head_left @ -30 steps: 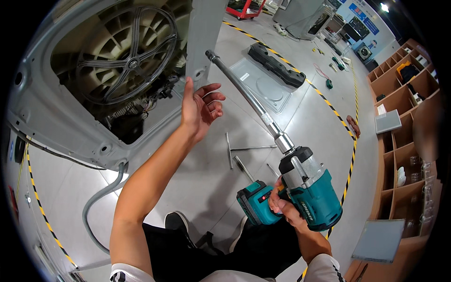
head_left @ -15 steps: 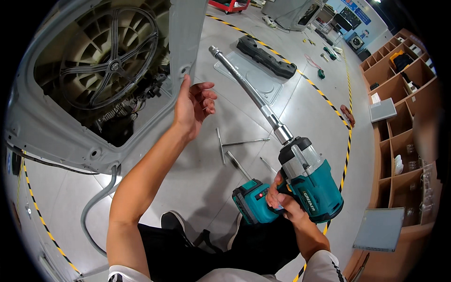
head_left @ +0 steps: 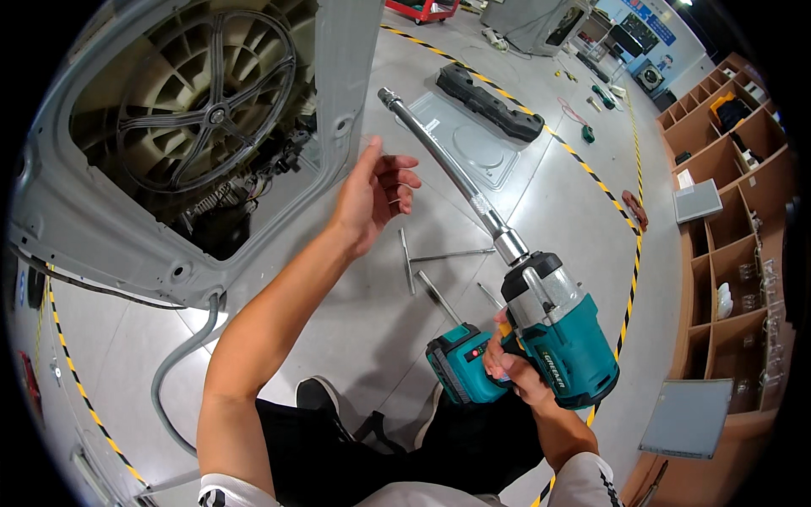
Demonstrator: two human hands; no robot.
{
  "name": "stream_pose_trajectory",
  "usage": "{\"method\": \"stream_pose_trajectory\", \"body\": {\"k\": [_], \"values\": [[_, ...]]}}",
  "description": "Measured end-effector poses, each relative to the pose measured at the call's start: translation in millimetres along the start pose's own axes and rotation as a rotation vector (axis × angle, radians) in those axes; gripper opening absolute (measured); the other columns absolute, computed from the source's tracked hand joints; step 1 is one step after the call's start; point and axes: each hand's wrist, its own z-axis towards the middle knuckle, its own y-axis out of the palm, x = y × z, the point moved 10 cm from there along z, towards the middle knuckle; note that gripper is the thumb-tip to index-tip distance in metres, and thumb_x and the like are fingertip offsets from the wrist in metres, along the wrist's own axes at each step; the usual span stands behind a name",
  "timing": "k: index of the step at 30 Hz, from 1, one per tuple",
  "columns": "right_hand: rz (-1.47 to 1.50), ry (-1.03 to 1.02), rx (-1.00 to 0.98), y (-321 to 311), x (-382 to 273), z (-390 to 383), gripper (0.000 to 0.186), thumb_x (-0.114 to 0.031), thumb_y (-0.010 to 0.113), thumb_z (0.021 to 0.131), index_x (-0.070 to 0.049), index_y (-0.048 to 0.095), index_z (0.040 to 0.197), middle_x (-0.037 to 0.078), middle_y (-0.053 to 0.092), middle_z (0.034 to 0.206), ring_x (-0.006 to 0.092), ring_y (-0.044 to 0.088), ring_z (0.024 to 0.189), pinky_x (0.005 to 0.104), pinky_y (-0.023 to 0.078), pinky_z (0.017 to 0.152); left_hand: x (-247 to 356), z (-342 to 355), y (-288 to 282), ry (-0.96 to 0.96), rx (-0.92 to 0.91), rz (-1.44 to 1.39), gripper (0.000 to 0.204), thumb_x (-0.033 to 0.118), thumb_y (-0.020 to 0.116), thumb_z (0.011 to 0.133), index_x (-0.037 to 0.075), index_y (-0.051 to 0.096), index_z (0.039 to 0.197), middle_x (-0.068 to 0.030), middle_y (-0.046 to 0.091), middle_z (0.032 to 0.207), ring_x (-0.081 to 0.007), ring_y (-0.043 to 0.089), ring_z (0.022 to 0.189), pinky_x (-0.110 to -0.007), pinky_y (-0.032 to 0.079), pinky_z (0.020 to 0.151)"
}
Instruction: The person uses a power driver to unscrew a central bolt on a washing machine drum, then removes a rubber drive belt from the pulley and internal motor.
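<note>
My right hand (head_left: pixel 512 363) is wrapped round the handle of a teal and black cordless impact wrench (head_left: pixel 564 325), its battery at the handle's lower end. A long silver extension bar (head_left: pixel 449 173) with a socket at its tip sticks out of the wrench toward the upper left. My left hand (head_left: pixel 376 196) is raised beside the bar, fingers loosely curled and apart, with nothing in it. Left of that hand stands a grey washing machine cabinet (head_left: pixel 351 76) with an opening that shows a spoked pulley wheel (head_left: pixel 217 116) on a pale tub.
A T-handle wrench (head_left: pixel 407 264) and other metal rods lie on the floor below the bar. Beyond are a grey cover panel (head_left: pixel 473 139) and a long black part (head_left: pixel 490 103). A grey hose (head_left: pixel 173 372) curves down at left; wooden shelving (head_left: pixel 731 279) lines the right.
My left hand has moved a little right, closer to the extension bar. My right hand keeps its grip on the impact wrench, and the view has shifted slightly.
</note>
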Motion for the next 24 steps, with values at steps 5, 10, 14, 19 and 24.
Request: {"method": "stream_pose_trajectory", "body": {"k": [5, 10, 14, 19, 24], "values": [[-0.012, 0.069, 0.016, 0.6, 3.8, 1.5, 0.053, -0.014, 0.06, 0.08, -0.003, 0.035, 0.126, 0.005, 0.045, 0.069, 0.0135, 0.046, 0.059, 0.0288, 0.039, 0.059, -16.8, -9.1, 35.2, -0.095, -0.261, 0.126, 0.053, 0.05, 0.046, 0.09, 0.001, 0.058, 0.102, -0.0062, 0.059, 0.084, -0.0123, 0.054, 0.069, -0.028, 0.045, 0.065], [0.132, 0.055, -0.073, -2.6, 9.5, 5.8, 0.028, -0.002, 0.052, 0.081, 0.002, 0.047, 0.109, 0.004, 0.05, 0.073, 0.0116, 0.048, 0.063, 0.0267, 0.042, 0.065, -61.2, -55.0, 105.0, -0.259, -0.73, 0.3, 0.056, 0.036, 0.074, 0.074, 0.001, 0.055, 0.114, -0.0074, 0.06, 0.109, -0.0183, 0.056, 0.102, -0.033, 0.043, 0.089], [0.144, 0.116, -0.01, -9.3, 18.9, 2.3, 0.013, -0.007, 0.054, 0.082, -0.001, 0.05, 0.093, 0.004, 0.051, 0.069, 0.0124, 0.05, 0.061, 0.0279, 0.044, 0.063, -82.5, -83.8, 137.1, -0.282, -0.824, 0.431, 0.05, 0.006, 0.074, 0.071, 0.002, 0.049, 0.114, -0.0026, 0.059, 0.086, -0.0127, 0.061, 0.087, -0.026, 0.05, 0.075], [0.091, 0.093, -0.024, -5.2, 11.6, 4.0, 0.019, -0.01, 0.054, 0.081, 0.0, 0.049, 0.097, 0.005, 0.051, 0.072, 0.0134, 0.05, 0.065, 0.0274, 0.043, 0.065, -89.6, -98.6, 150.7, -0.434, -0.885, 0.272, 0.045, 0.004, 0.07, 0.074, -0.002, 0.047, 0.113, -0.0068, 0.061, 0.08, -0.0206, 0.067, 0.066, -0.032, 0.056, 0.064], [0.127, 0.066, -0.031, 2.7, 5.4, 12.2, 0.015, -0.006, 0.054, 0.081, -0.002, 0.05, 0.095, 0.004, 0.052, 0.071, 0.012, 0.05, 0.062, 0.0279, 0.045, 0.064, -84.9, -98.5, 144.6, -0.493, -0.876, 0.238, 0.044, 0.003, 0.069, 0.076, -0.002, 0.047, 0.113, -0.0057, 0.063, 0.082, -0.0204, 0.068, 0.067, -0.029, 0.053, 0.067]]}}
